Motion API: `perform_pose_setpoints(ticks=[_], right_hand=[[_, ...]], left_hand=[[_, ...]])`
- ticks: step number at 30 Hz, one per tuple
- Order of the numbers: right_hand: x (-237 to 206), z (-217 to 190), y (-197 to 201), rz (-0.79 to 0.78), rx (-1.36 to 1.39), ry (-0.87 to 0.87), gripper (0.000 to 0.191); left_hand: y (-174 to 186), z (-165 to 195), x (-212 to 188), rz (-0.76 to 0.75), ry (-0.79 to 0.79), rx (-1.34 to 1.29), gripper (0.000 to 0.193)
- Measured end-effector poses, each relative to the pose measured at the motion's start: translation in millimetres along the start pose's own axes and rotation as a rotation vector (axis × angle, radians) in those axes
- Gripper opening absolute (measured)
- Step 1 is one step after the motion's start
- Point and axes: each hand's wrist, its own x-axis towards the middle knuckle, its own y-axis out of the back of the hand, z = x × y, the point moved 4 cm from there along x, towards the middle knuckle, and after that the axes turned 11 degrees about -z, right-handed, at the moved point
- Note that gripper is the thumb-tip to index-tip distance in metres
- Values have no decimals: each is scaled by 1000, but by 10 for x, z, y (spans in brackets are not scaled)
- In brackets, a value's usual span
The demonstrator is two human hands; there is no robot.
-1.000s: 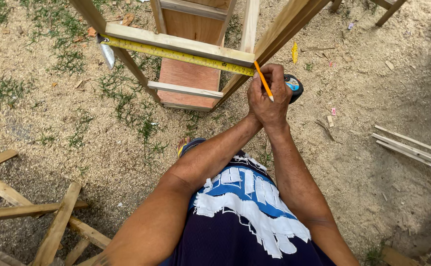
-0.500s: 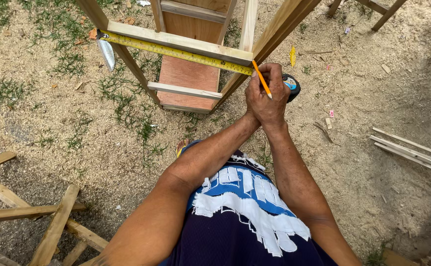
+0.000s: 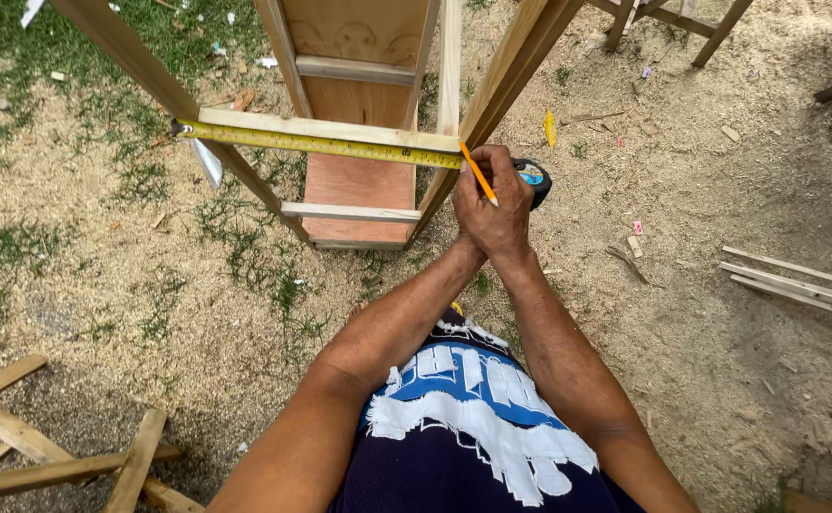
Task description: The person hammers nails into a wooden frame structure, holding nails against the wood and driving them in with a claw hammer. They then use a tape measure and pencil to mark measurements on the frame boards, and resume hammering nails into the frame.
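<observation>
A yellow metal tape measure blade [image 3: 321, 144] lies stretched along the top of a pale wooden crossbar [image 3: 325, 129] of an upright wooden frame [image 3: 359, 114], its hooked end caught at the crossbar's left end against a slanting post. At the crossbar's right end, a yellow pencil [image 3: 478, 174] has its tip touching the tape and the wood there. The right hand [image 3: 506, 204] is closed around the pencil. The left hand [image 3: 468, 204] is pressed against it, mostly hidden, so its grip cannot be told. Just right of the hands, the tape's round black case with a blue face [image 3: 534, 179] shows behind the knuckles. Below the crossbar, a lower rail and a reddish-brown board [image 3: 359, 185] sit inside the frame. The frame stands on sandy, sawdust-strewn ground [image 3: 720, 380] with patches of grass. Thin pale slats [image 3: 796, 285] lie well right of the frame; rough wooden pieces [image 3: 45, 456] lie well to its lower left.
</observation>
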Motion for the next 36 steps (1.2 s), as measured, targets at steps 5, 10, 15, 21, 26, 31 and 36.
perform_pose_setpoints(ticks=[5, 10, 15, 21, 26, 31, 36], right_hand=[[12, 18, 20, 53, -44, 57, 16], [-28, 192, -78, 18, -49, 7, 16], [-42, 329, -149, -1, -59, 35, 15], [22, 124, -44, 0, -42, 28, 16], [132, -276, 131, 65, 2, 60, 18], [224, -457, 254, 120, 0, 86, 19], [218, -453, 261, 116, -4, 70, 19]], left_hand=[[5, -53, -19, 10, 9, 17, 52], [68, -76, -45, 29, -1, 18, 52], [80, -40, -15, 37, -3, 27, 53], [8, 16, 73, 42, 9, 53, 53], [-82, 75, 153, 44, 18, 69, 54], [-206, 142, 238, 38, 11, 83, 55], [-202, 135, 352, 54, 6, 88, 55]])
